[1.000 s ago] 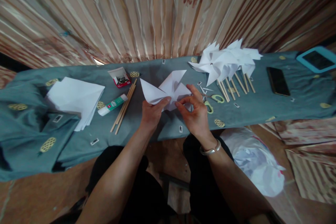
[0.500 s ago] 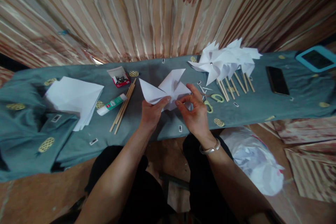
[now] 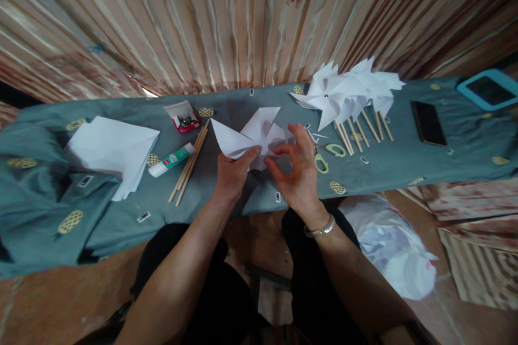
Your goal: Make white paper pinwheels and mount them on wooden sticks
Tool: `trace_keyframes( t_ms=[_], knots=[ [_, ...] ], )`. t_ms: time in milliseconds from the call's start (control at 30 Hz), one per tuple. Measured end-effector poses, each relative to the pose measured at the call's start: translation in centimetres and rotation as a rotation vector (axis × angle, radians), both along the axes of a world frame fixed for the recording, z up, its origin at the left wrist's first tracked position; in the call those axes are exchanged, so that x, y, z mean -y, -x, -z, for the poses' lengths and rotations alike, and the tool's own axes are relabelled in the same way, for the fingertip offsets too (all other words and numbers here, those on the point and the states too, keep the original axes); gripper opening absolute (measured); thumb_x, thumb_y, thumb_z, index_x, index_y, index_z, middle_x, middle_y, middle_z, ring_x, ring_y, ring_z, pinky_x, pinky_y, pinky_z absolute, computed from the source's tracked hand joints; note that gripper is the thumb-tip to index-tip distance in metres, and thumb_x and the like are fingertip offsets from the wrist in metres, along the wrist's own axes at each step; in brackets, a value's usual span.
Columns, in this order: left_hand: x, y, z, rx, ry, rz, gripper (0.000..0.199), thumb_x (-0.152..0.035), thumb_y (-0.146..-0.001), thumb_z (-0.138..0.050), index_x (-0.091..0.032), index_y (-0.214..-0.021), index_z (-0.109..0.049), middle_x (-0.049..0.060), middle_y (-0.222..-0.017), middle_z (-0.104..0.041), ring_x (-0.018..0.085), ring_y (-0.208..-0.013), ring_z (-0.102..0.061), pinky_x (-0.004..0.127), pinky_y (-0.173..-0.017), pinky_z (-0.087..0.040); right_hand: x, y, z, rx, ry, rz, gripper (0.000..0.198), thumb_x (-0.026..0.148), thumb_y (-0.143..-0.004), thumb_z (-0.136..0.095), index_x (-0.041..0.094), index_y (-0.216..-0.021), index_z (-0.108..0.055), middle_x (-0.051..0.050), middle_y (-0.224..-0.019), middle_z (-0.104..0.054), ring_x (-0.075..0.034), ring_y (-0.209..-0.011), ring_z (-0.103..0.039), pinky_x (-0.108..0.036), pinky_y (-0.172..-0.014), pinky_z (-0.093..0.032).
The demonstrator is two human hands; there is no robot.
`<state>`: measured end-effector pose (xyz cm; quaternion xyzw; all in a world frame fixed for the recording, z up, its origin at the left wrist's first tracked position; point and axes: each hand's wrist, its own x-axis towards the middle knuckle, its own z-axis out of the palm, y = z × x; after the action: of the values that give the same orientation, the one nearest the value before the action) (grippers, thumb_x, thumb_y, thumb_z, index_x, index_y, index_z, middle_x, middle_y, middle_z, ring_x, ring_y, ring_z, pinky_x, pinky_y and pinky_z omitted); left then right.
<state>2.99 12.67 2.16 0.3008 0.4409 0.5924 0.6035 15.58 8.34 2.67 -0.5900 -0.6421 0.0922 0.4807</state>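
Paper takes up the middle of the view: a half-folded white pinwheel [image 3: 253, 137] sits just above the near edge of the table [image 3: 404, 164], which is draped in a grey-green cloth with yellow oval motifs. Your left hand [image 3: 232, 172] is closed on the pinwheel's near edge, thumb on top and fingers tucked under the sheet. Your right hand [image 3: 297, 172] is only loosely curled, fingers spread and half open; its fingertips [image 3: 279, 149] touch the pinwheel's right flap, though you cannot tell whether they truly pinch it. A metal bangle [image 3: 319, 229] circles your right wrist. Just right of the pinwheel lie green-handled scissors [image 3: 327, 153] with small paper scraps around them. Farther right of the pinwheel, toward the back, a heap of finished pinwheels [image 3: 348, 91] rests on the table, wooden sticks fanning out toward you. Well to the right of the pinwheel lies a dark phone [image 3: 428, 123], and beyond that a device in a blue case [image 3: 488, 89] at the table's far end. Just left of the pinwheel lies a bundle of loose wooden sticks [image 3: 190, 164], touching a green and white glue stick [image 3: 172, 160]. Behind those, up and left of the pinwheel, an open small box of pins [image 3: 183, 117] stands. Well left of the pinwheel sits a stack of white paper sheets [image 3: 113, 151]. Below and right of the pinwheel, off the table, a white plastic bag [image 3: 396, 253] lies on the floor. A striped curtain [image 3: 243, 21] hangs behind the table.
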Motion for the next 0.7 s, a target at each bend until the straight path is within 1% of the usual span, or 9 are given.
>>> trace_keyframes(
  t_ms=[133,267,433,500,600,700],
  knots=[
    [-0.04,0.04,0.01,-0.011,0.001,-0.011,0.031,-0.029,-0.051,-0.091,-0.016,-0.076,-0.078,0.004,-0.077,-0.077,0.019,-0.073,-0.071,0.031,-0.070,-0.057,0.03,-0.01,0.00,0.014,-0.003,0.013,0.007,0.025,-0.086,-0.066,0.025,-0.092,-0.064,-0.007,-0.151,-0.049,-0.028,-0.149,-0.033,-0.059,-0.123,-0.026],
    [-0.04,0.09,0.00,-0.018,-0.007,-0.017,0.029,-0.029,-0.051,-0.091,-0.015,-0.073,-0.077,0.003,-0.074,-0.076,0.018,-0.070,-0.069,0.030,-0.069,-0.056,0.00,-0.12,-0.07,-0.010,0.015,0.011,0.004,0.024,-0.085,-0.067,0.025,-0.087,-0.064,-0.007,-0.151,-0.050,-0.027,-0.148,-0.034,-0.058,-0.122,-0.027],
    [0.15,0.08,-0.20,-0.011,0.011,0.007,0.029,-0.027,-0.049,-0.091,-0.016,-0.071,-0.077,0.002,-0.073,-0.076,0.017,-0.069,-0.068,0.029,-0.071,-0.054,-0.32,-0.49,-0.15,-0.129,0.109,0.000,0.010,0.025,-0.080,-0.073,0.022,-0.076,-0.064,-0.008,-0.147,-0.054,-0.029,-0.142,-0.044,-0.056,-0.119,-0.032],
    [0.24,0.05,-0.28,-0.022,0.026,0.021,0.029,-0.027,-0.049,-0.091,-0.016,-0.071,-0.077,0.003,-0.074,-0.076,0.017,-0.069,-0.069,0.030,-0.071,-0.054,-0.44,-0.66,-0.15,-0.151,0.133,-0.004,0.012,0.027,-0.079,-0.074,0.022,-0.075,-0.065,-0.007,-0.146,-0.055,-0.029,-0.142,-0.044,-0.056,-0.119,-0.031],
    [0.32,0.01,-0.32,-0.026,0.020,0.028,0.027,-0.026,-0.050,-0.091,-0.017,-0.072,-0.077,0.003,-0.075,-0.076,0.017,-0.069,-0.069,0.030,-0.071,-0.054,-0.48,-0.81,-0.09,-0.143,0.134,-0.001,0.009,0.027,-0.080,-0.074,0.023,-0.077,-0.067,-0.007,-0.146,-0.055,-0.029,-0.145,-0.040,-0.058,-0.120,-0.027],
    [0.31,0.01,-0.30,-0.014,0.004,0.033,0.027,-0.025,-0.051,-0.091,-0.017,-0.073,-0.078,0.003,-0.077,-0.077,0.017,-0.071,-0.069,0.030,-0.072,-0.055,-0.46,-0.83,0.03,-0.136,0.130,0.005,0.007,0.026,-0.082,-0.072,0.023,-0.078,-0.068,-0.008,-0.147,-0.055,-0.029,-0.146,-0.039,-0.058,-0.121,-0.025]
  ],
)
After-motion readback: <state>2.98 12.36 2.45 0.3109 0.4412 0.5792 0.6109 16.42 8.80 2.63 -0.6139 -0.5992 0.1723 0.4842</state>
